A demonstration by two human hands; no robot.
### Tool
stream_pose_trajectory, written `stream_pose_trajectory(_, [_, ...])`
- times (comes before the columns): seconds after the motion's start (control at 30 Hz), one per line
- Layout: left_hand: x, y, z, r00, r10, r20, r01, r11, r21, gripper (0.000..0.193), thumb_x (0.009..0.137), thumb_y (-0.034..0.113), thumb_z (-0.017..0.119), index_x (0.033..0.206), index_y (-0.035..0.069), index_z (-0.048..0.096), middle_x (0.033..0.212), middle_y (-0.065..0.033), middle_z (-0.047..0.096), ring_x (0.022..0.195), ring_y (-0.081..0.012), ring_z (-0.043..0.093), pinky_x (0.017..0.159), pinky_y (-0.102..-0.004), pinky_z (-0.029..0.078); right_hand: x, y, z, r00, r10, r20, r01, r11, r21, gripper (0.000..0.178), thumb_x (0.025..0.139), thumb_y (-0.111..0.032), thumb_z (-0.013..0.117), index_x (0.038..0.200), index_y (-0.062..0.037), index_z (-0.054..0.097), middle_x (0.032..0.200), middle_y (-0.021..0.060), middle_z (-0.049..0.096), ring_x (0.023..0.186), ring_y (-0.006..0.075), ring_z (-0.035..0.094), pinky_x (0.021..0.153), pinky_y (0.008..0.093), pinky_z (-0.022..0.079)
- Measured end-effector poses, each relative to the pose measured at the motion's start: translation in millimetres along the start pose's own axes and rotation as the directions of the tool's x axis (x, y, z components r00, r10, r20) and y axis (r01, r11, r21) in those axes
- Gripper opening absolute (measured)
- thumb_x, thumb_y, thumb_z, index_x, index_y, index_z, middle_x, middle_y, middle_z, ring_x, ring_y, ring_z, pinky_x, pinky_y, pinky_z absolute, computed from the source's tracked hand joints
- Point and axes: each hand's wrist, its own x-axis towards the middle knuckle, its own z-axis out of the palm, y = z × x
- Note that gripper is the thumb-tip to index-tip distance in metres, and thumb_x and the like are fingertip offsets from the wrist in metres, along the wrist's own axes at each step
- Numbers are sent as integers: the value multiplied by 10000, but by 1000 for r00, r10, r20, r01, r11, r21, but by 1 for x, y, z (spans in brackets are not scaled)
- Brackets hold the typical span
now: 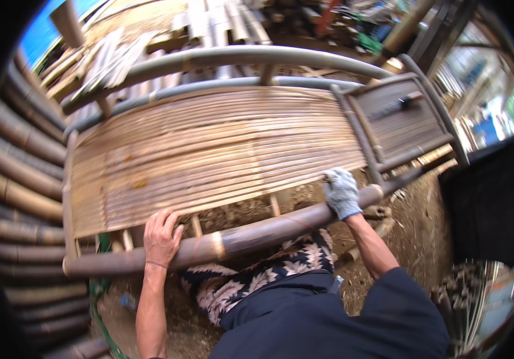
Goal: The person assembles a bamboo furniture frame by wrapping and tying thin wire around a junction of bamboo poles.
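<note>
A long bamboo frame (263, 234) lies across in front of me, its thick near pole over my lap. Inside it is a panel of thin bamboo slats (221, 149), its near edge apart from the pole. My left hand (162, 239), bare, rests on the pole, fingers extended toward the panel's near edge. My right hand (342, 194), in a grey knitted glove, is closed at the pole by the panel's near right corner. Its fingertips are hidden, so what they grip cannot be told. A dark tool (396, 106) lies on the smaller slatted section at the right.
Thick bamboo poles (26, 179) are stacked along the left. Split bamboo strips (209, 24) lie behind the frame. A black cloth (487, 203) hangs at the right, above a bundle of thin sticks (463, 305). The ground (412, 239) is brown and littered with chips.
</note>
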Motion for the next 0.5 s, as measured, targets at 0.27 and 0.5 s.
stream_pose_trajectory(0.27, [31, 13, 5, 966, 254, 48, -258, 942, 215, 145, 758, 56, 649, 855, 85, 546, 851, -102, 531, 814, -297, 583, 710, -416, 488, -14, 20, -5, 983, 94, -158, -71, 986, 149, 212, 811, -178, 622, 965, -52, 693, 967, 174, 675, 965, 357, 629, 941, 475, 463])
stream_pose_trajectory(0.5, [-1, 14, -27, 937, 37, 349, 96, 929, -357, 291, 763, 213, 750, 978, 46, 647, 955, -141, 593, 851, -334, 618, 783, -409, 516, -33, 65, -12, 990, -40, 136, 69, 973, -220, 171, 852, -244, 534, 763, -158, 651, 736, 67, 661, 773, 264, 645, 810, 481, 486])
